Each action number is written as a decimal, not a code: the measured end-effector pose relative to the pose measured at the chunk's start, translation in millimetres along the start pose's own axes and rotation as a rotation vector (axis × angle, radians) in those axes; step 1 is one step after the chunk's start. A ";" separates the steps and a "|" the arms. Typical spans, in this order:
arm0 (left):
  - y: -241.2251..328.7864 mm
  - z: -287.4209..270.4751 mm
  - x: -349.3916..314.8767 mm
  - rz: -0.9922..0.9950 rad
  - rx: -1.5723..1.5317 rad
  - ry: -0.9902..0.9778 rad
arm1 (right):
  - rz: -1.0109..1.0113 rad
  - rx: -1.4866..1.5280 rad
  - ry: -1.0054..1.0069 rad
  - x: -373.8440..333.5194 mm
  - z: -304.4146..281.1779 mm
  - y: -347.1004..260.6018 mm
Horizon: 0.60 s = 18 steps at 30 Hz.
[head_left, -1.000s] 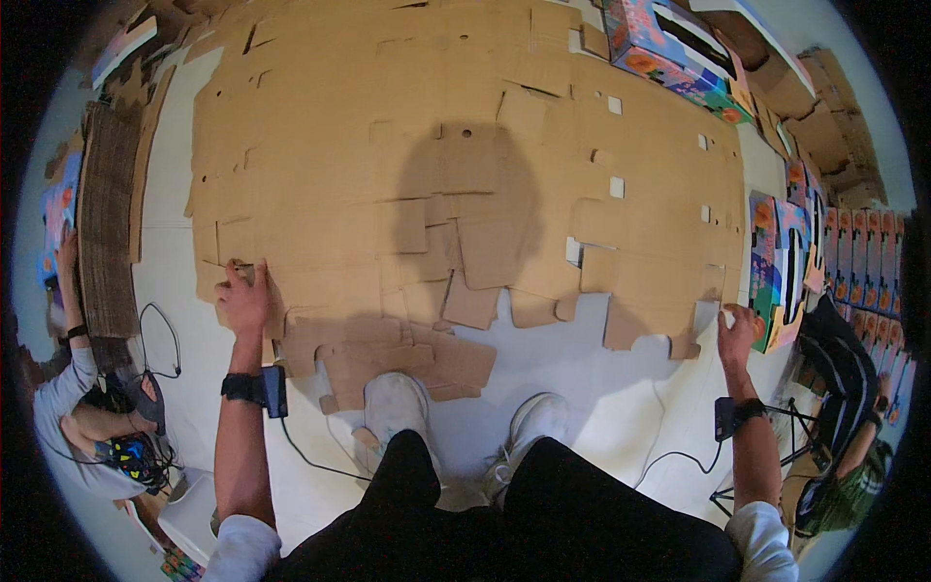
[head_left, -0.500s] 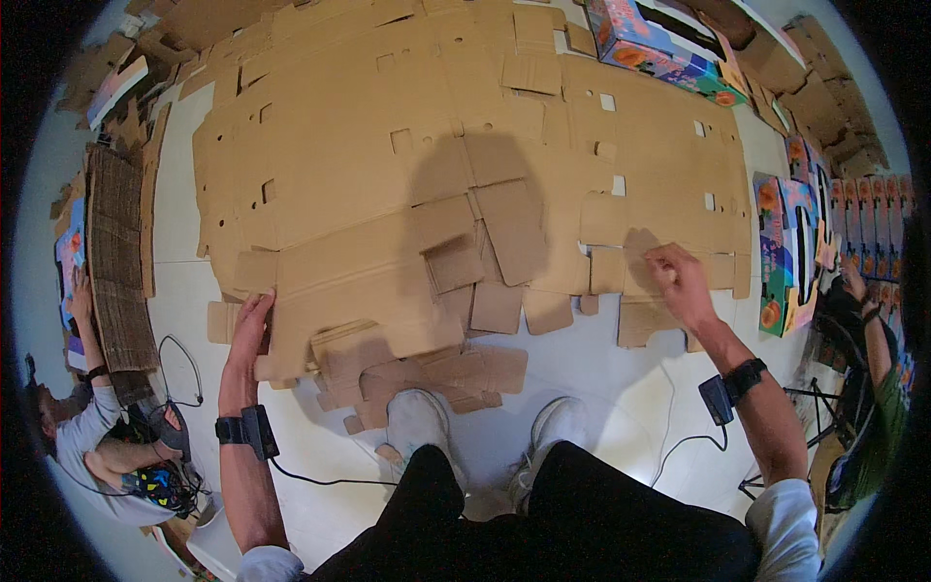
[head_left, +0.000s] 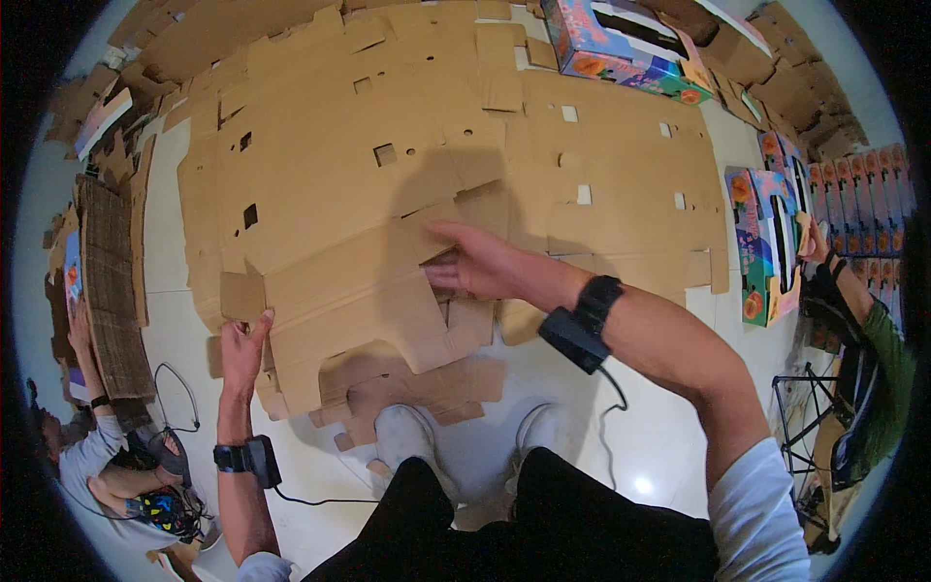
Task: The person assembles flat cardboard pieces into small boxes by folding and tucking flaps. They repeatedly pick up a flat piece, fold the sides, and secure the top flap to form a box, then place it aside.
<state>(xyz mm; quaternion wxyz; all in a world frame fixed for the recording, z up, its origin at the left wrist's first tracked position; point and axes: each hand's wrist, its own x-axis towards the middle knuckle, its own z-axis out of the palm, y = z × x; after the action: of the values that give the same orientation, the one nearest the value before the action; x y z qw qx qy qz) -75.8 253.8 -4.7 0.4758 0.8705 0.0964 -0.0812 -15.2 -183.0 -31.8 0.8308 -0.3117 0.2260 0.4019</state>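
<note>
- Our left hand (head_left: 242, 344), lower left of centre, gripped the left edge of a flat cardboard blank (head_left: 339, 291); fingers curled over the edge, thumb side up, so pinching the sheet.
- Our right hand (head_left: 475, 264), mid-frame, reached across w/ fingers pressed together and bent at the blank's right notch; it touched the cardboard there, but we couldn't tell how firmly it gripped.
- That blank sat at centre-left of the frame, lifted a bit at our end, tilted, lying over the big spread of cardboard sheets (head_left: 601, 165) covering the upper half of the frame.
- Smaller cardboard pieces (head_left: 427, 378) lay just below the blank, near our shoes (head_left: 407, 436) at lower centre, on the white floor (head_left: 621, 427).
- Both our wrists wore black bands: left band (head_left: 247, 458) lower left w/ a cable running off it, right band (head_left: 582, 325) right of centre, also cabled.
- Upper right of the frame: a colourful printed box (head_left: 621, 48), assembled, resting on the sheets.
- Right edge: another printed box (head_left: 766, 242) standing upright, w/ a row of similar printed boxes (head_left: 873, 204) behind it.
- A person in a green sleeve (head_left: 882, 349) at far right had a hand at that box.
- Far left: another person's hand (head_left: 78, 330) lay on a stack of corrugated cardboard (head_left: 107, 281).
</note>
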 end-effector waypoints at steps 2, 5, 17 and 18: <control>14.1 6.8 -5.6 -0.171 0.115 0.043 | -0.082 -0.307 0.155 3.2 17.1 -7.4; 36.6 20.6 -20.0 -0.136 -0.007 0.125 | -0.330 -0.548 0.256 -26.2 38.4 -16.5; 70.7 93.8 -73.6 -0.376 -0.217 -0.451 | -0.335 -0.583 0.670 -194.7 -23.4 55.3; 78.0 94.8 -78.7 -0.384 -0.138 -0.501 | -0.318 -0.679 0.654 -199.8 -31.9 62.5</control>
<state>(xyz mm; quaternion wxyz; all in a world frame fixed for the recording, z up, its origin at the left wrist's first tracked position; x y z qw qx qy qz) -137.5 125.4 26.4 0.5186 0.7549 0.1443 -0.3745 -184.6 -280.5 49.7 0.6190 -0.7051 0.2807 0.2021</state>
